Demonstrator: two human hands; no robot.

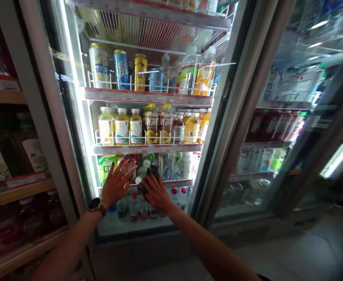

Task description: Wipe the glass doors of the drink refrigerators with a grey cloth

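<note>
Dark plastic bottle (pixel 150 173) is standing on the lower cooler shelf (pixel 179 182), right hand's (pixel 156 193) fingers curling over it, grip unconfirmed, left hand's (pixel 119 183) fingers spreading open, tight crowding risking toppled neighbouring bottles (pixel 169 166).

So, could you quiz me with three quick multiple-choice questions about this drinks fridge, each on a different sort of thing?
1. Which arm wears the smartwatch?
A right arm
B left arm
C neither arm

2. How many pale yellow tea bottles stand together at the left end of the shelf just above the hands?
A two
B six
C three

3. How does the left hand look?
A fingers spread apart
B clenched in a fist
C wrapped around a can

Answers:
1. B, the watch sits at the wrist of the arm coming in from the lower left.
2. C, three matching labels stand side by side.
3. A, its fingers fan out widely.
</note>
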